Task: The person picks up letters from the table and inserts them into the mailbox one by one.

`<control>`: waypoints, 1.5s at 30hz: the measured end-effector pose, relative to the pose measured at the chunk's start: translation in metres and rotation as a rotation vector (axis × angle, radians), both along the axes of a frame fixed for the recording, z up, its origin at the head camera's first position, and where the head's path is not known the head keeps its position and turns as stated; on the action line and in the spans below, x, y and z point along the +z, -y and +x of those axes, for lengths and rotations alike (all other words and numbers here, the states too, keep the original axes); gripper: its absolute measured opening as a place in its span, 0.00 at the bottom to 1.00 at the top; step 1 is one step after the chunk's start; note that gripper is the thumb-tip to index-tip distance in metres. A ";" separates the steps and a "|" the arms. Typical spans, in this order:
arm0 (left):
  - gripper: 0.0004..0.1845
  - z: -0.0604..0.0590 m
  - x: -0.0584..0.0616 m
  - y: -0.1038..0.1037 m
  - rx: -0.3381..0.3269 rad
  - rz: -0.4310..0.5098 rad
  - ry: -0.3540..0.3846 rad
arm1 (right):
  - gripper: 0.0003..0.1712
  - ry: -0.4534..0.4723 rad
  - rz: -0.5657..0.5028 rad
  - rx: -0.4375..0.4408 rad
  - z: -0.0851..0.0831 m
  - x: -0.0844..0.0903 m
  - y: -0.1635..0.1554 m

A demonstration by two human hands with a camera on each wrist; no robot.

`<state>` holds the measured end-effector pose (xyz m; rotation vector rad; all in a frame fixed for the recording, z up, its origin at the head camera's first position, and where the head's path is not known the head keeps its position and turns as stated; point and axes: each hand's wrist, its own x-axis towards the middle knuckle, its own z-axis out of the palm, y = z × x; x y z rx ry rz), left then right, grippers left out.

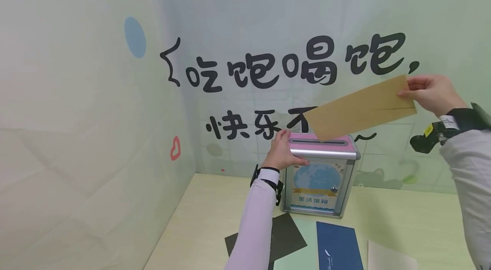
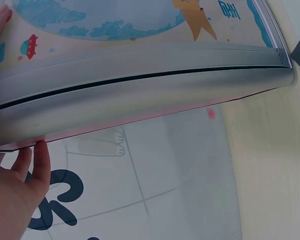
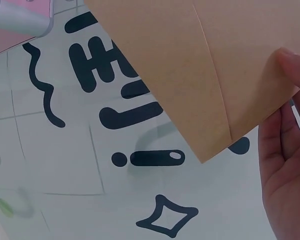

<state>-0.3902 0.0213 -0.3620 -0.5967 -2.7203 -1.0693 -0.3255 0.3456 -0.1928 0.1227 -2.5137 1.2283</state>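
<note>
A mailbox with a silver frame and pink top stands upright on the table, its slot facing up. My left hand holds it by the upper left corner, thumb on the front and fingers at the top edge, as the left wrist view also shows on the silver rim. A long brown envelope is pinched at its right end between the thumb and fingers of my right hand. The envelope slants down to the left, its lower corner over the slot's right part; whether it touches I cannot tell.
In front of the mailbox lie a black flat piece, a pale green sheet, a navy envelope and an off-white one. A wall with black lettering rises close behind the mailbox; another wall borders the table's left.
</note>
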 end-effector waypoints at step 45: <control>0.60 0.001 0.001 0.000 0.000 -0.002 0.011 | 0.13 -0.083 0.671 0.158 -0.026 0.039 0.106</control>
